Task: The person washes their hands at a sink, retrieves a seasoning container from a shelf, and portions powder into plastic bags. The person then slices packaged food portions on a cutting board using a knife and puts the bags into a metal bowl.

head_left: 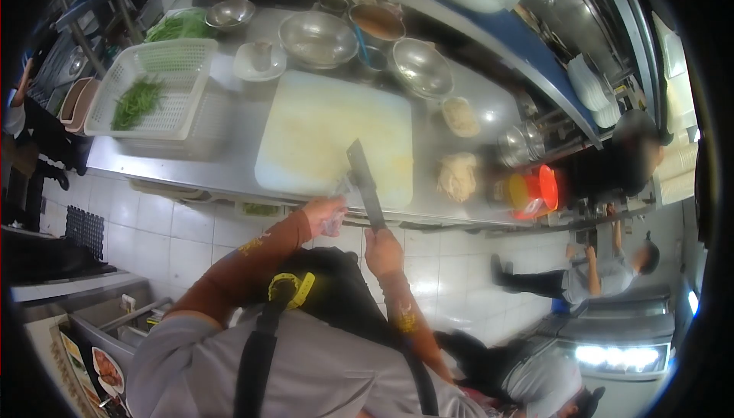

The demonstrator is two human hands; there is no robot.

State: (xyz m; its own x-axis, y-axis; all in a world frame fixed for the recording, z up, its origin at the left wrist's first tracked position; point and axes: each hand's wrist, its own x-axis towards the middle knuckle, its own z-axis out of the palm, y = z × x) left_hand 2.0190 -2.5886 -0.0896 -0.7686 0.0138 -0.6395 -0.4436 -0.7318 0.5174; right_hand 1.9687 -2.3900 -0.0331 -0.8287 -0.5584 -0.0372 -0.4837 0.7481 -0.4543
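Observation:
My right hand (384, 253) is closed around the handle of a kitchen knife (362, 170). Its broad dark blade points away from me, over the near part of a large white cutting board (306, 124). Just left of the knife, my left hand (326, 215) grips a crumpled piece of clear plastic (334, 225) at the counter's front edge. Part of the plastic reaches up beside the blade; whether it touches the blade I cannot tell. The board's surface has yellowish stains.
Left of the board, a white basket (200, 85) holds cut greens (139, 105). Behind stand steel bowls (317, 40) and a pot of brown sauce (377, 22). At right are a filled plastic bag (457, 176) and a red container (547, 188). A shelf overhangs the back; other people stand nearby.

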